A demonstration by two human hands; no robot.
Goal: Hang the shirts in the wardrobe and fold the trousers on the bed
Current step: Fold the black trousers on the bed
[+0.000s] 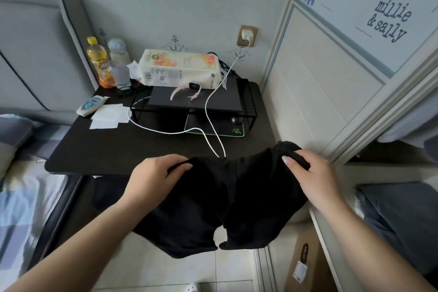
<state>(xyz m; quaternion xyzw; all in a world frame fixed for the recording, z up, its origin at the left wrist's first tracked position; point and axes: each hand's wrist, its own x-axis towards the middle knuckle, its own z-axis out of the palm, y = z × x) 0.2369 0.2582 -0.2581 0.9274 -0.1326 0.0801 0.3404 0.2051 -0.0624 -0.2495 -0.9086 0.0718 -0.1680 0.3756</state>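
A pair of black shorts-length trousers (213, 206) hangs in the air in front of me, above the floor, with both short legs dangling. My left hand (154, 178) grips the waistband at its left end. My right hand (310, 173) grips the waistband at its right end, thumb on top of the cloth. The bed (21, 197) with a blue checked sheet lies at the left edge. The wardrobe (331, 83) with a sliding door stands at the right, and dark folded cloth (403, 218) lies on its lower shelf.
A black bedside table (113, 147) stands just beyond the trousers, carrying a tissue pack (180, 69), bottles (98, 61), a pink watch (189, 91), a wire rack and a white charging cable (208, 111). A cardboard box (305, 265) sits on the tiled floor at the lower right.
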